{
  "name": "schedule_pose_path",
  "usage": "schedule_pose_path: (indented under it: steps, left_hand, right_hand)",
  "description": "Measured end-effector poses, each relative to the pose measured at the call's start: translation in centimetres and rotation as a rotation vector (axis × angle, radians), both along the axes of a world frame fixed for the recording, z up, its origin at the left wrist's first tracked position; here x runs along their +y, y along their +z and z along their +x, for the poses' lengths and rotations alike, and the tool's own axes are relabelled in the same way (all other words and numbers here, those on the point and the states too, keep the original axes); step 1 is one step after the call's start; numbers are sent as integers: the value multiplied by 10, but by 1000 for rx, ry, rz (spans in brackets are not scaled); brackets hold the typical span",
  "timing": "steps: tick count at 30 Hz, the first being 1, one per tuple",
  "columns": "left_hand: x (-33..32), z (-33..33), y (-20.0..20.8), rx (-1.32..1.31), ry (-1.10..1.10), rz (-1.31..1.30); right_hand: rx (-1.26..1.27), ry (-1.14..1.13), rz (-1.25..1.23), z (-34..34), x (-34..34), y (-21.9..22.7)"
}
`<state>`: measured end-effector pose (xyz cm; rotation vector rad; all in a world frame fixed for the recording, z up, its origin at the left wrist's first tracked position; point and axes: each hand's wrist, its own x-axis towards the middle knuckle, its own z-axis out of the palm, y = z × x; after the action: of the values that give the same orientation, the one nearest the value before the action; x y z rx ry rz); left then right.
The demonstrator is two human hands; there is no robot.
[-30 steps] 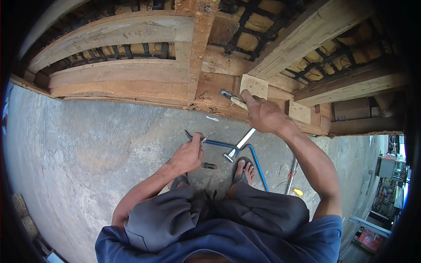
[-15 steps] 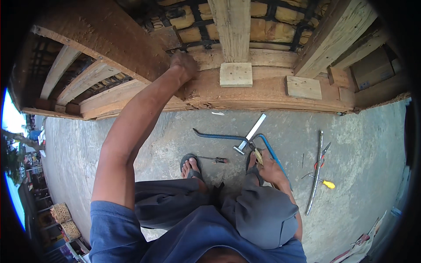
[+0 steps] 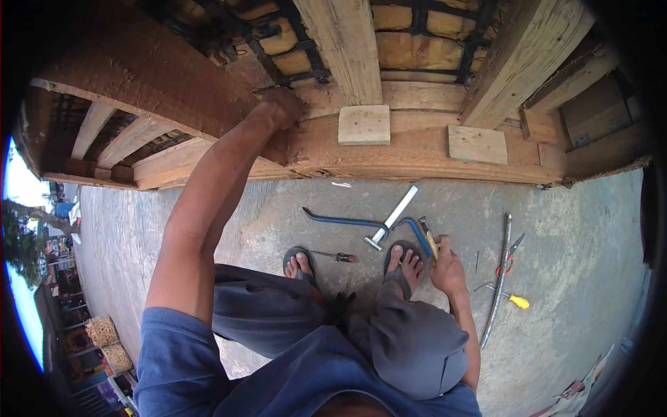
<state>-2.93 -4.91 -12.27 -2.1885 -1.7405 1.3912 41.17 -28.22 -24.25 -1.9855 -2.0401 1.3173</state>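
Observation:
My left hand (image 3: 281, 108) is closed at the inner corner of an upturned wooden furniture frame (image 3: 403, 163), beside its thick brown beam (image 3: 160, 73). The fingertips are partly hidden; it seems to grip the frame's wood. Low on the right, by my right foot, my right hand (image 3: 449, 270) is wrapped round a wooden-handled tool (image 3: 432, 244) with a dark metal end pointing up and away. Just left of that tool, a blue bent bar (image 3: 415, 233) and a blue pry bar (image 3: 344, 220) lie on the floor, with a silver-handled hammer (image 3: 394, 215) between them.
A screwdriver (image 3: 326, 255) lies between my feet. To the right are a long metal rod (image 3: 497, 281), a red-handled cutting tool (image 3: 511, 254) and a yellow-handled tool (image 3: 518, 301). Wooden blocks (image 3: 364, 125) sit on the frame. Woven baskets (image 3: 103, 332) stand far left.
My right hand has moved right with the wooden-handled tool, away from the hammer and pry bar. The tool's metal end now points more upward. My left hand stays at the frame's corner.

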Motion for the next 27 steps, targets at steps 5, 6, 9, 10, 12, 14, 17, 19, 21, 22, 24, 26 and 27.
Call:
schedule_pose_path:
  steps: [5, 6, 9, 10, 12, 14, 17, 19, 21, 22, 24, 26, 27]
  left_hand:
    - [21, -27, -28, -248, 195, 73]
    - [23, -31, -30, -308, 197, 83]
    - [18, -34, -35, -429, 278, 207]
    - [17, -34, -38, -455, 318, 270]
    - [6, -31, -60, -527, 407, 558]
    - [-4, -19, -66, -688, 522, 810]
    - [-28, 16, -61, -1017, 671, 1122]
    - [-39, 3, -75, -1118, 661, 1354]
    - [-40, 9, -80, -1373, 640, 1423]
    - [-41, 12, -81, -1428, 661, 1447]
    - [-46, 15, -82, -1527, 703, 1428]
    - [-51, 16, -96, -1500, 735, 1409]
    - [-56, 9, -117, -1408, 748, 1414]
  right_hand:
    - [-406, -96, 483, 28, -2, -34]
    - [-342, -118, 459, 32, -1, -36]
    - [-228, -142, 400, 31, -4, -37]
    - [-248, -122, 377, 29, -10, -43]
    - [-239, -99, 276, 26, -19, -55]
    - [-188, -110, 112, 28, -39, -70]
    - [-221, -82, 169, 28, -61, -88]
    - [-223, -79, 169, 23, -58, -91]
    - [-254, -84, 219, 14, -56, -86]
    - [-175, -23, 246, -1, -46, -74]
    - [-26, 96, 299, -32, -22, -55]
    - [11, 343, 437, -67, -1, -49]
    - [37, 476, 512, -81, 11, -48]
